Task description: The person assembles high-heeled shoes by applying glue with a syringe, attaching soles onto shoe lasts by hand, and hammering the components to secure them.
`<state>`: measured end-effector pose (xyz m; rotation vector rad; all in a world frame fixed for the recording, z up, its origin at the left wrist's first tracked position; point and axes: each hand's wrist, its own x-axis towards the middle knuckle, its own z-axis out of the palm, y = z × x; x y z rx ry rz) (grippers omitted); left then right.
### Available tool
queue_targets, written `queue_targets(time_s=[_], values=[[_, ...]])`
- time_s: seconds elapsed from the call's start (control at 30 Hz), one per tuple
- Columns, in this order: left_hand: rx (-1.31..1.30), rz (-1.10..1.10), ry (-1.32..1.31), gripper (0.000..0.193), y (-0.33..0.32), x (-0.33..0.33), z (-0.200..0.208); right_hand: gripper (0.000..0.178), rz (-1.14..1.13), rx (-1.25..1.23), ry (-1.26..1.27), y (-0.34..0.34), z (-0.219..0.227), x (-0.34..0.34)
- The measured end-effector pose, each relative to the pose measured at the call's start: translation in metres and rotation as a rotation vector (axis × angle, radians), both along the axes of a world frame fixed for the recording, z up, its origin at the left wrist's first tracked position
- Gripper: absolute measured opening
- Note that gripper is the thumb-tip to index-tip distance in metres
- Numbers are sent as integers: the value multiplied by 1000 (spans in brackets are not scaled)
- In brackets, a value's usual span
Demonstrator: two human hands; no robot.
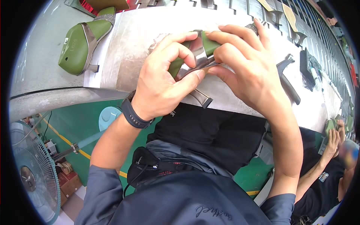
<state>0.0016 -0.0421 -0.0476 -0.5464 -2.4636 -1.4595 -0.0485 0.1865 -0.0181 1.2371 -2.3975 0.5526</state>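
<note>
Above the work table's near edge, both hands hold a high-heeled sandal on a green shoe last (pixel 212 45). A shiny dark metallic strap (pixel 198 50) crosses the last, and the thin heel (pixel 203 99) points down toward me. My left hand (pixel 161 78) is closed around the left end, its fingertips and thumb pinching the strap. My right hand (pixel 251 69) wraps the other end, with its thumb and fingers pressed at the strap's edge near the sole. Much of the last is hidden beneath the fingers.
Another strapped green last (pixel 77 48) lies on the table (pixel 127 45) at left. A dark-handled tool (pixel 288 80) and a black block (pixel 308 69) lie at right. Metal racking runs along the far side. A fan (pixel 32 174) stands lower left; a co-worker (pixel 330 165) sits at right.
</note>
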Motion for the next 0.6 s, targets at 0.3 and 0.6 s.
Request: queue_targets(time_s=[0.3,0.6], values=[[-45,23,233,21,4,-7,-14,30,68,-109,187,-3,-26,-9],[-47,81,280,19,9,-6,-13,28,110,-81,181,-3,-22,-12]])
